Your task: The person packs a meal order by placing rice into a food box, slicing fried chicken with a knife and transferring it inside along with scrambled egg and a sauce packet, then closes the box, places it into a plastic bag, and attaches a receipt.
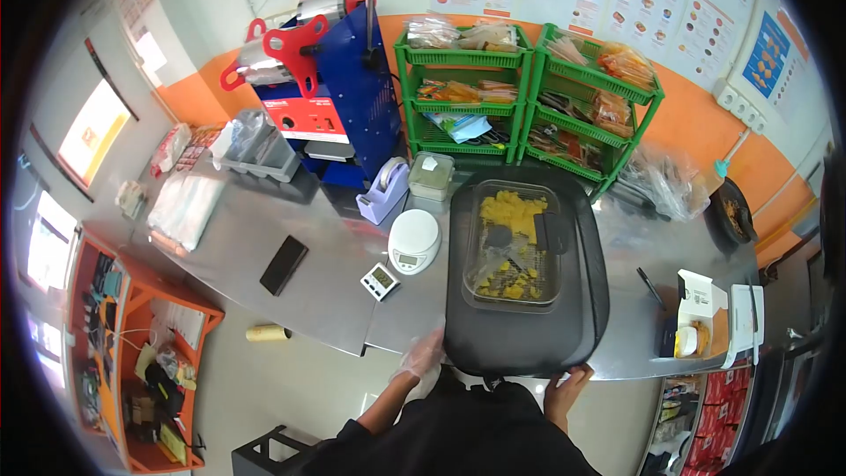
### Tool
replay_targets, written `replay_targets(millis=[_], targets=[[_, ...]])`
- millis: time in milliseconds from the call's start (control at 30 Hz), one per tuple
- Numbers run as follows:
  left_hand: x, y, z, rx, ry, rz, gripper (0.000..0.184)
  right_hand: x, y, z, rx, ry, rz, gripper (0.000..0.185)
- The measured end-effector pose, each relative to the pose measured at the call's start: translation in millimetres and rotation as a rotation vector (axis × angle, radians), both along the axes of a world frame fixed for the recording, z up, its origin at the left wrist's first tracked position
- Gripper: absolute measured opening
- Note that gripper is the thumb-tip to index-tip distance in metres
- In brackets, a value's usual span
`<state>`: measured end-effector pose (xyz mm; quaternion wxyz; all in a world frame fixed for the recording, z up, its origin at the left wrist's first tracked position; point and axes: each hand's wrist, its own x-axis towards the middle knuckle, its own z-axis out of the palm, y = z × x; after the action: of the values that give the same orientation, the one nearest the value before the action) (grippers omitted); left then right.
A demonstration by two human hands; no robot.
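Observation:
A large black rounded case point(524, 348), its exact kind unclear, lies at the counter's front edge before me. On top of it rests a clear plastic container point(515, 304) with yellow food pieces point(511, 211) inside. My left hand point(425, 358), in a clear plastic glove, grips the case's lower left edge. At the lower right corner, my right hand point(567, 390) has its bare fingers curled against the rim. The undersides of both grips are hidden. Left of the case sit a white kitchen scale point(414, 238) and a digital timer point(380, 281).
A blue and red sealing machine point(313, 115) stands at the back left. Green tiered racks point(467, 59) hold packets behind the case. A tape dispenser point(383, 194), a phone point(284, 264), a pen point(650, 286) and an open box point(701, 300) lie on the metal counter point(330, 317).

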<state>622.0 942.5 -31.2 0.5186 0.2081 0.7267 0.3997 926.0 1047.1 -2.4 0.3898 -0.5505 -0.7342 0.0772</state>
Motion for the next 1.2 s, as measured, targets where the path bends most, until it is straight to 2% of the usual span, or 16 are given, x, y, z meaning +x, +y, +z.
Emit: replay_targets(millis=[67,100,167,200,267,367,400,467,500,567,633,733,867,1033,1100,1200], targets=[[0.2,2.8,7.1,0.134,0.801,-0.235,0.038,-2.6,-2.6,-6.2,-0.05,-0.088,0.191,0.028],[-7.1,9.1,10.8,-0.069,0.832,-0.464,0.047,-6.2,-4.8,2.2,-0.053,-0.111,0.252,0.029],[-12.8,22.3,21.1,-0.266,0.746,-0.495,0.046,-5.5,1.1,16.1,-0.027,-0.118,0.335,0.027],[-14.8,16.1,-2.0,-0.133,0.712,-0.32,0.044,-0.5,11.4,20.6,0.0,-0.098,0.37,0.025],[-17.9,18.4,-27.1,-0.308,0.685,-0.208,0.04,13.1,49.8,54.7,0.053,-0.11,0.306,0.024],[-6.3,15.6,7.6,-0.179,0.632,0.066,0.034,49.1,135.2,108.6,0.198,-0.197,0.258,0.02],[-2.1,14.4,16.8,-0.058,0.521,0.311,0.035,62.3,170.3,135.5,0.254,-0.24,0.227,0.019],[-9.6,8.9,-8.4,0.062,0.6,0.59,0.037,94.1,250.4,164.9,0.228,-0.158,0.21,0.016],[0.8,13.5,21.9,0.019,0.543,0.782,0.037,106.1,294.3,175.1,0.207,-0.12,0.223,0.016],[-1.8,2.0,34.1,0.3,0.325,1.007,0.046,130.9,387.4,174.9,0.208,-0.103,0.275,0.018],[41.3,37.0,94.3,0.409,0.425,1.29,0.052,156.6,477.1,139.5,0.232,-0.108,0.312,0.02],[169.8,140.7,252.6,0.575,0.351,1.51,0.041,175.1,579.0,79.5,-0.049,-0.285,0.279,0.022],[219.7,189.8,274.3,0.802,0.103,1.42,0.049,153.5,625.3,62.8,0.077,-0.466,0.394,0.029],[221.7,245.8,236.2,0.885,0.332,1.142,0.066,114.2,645.8,78.6,0.34,-0.34,0.577,0.034],[207.2,251.4,219.7,0.915,0.316,1.136,0.065,103.8,652.5,80.6,-0.065,-0.142,0.659,0.035],[185.8,239.8,187.0,0.925,0.269,1.164,0.064,86.9,674.1,79.0,-0.206,-0.069,0.458,0.037]])
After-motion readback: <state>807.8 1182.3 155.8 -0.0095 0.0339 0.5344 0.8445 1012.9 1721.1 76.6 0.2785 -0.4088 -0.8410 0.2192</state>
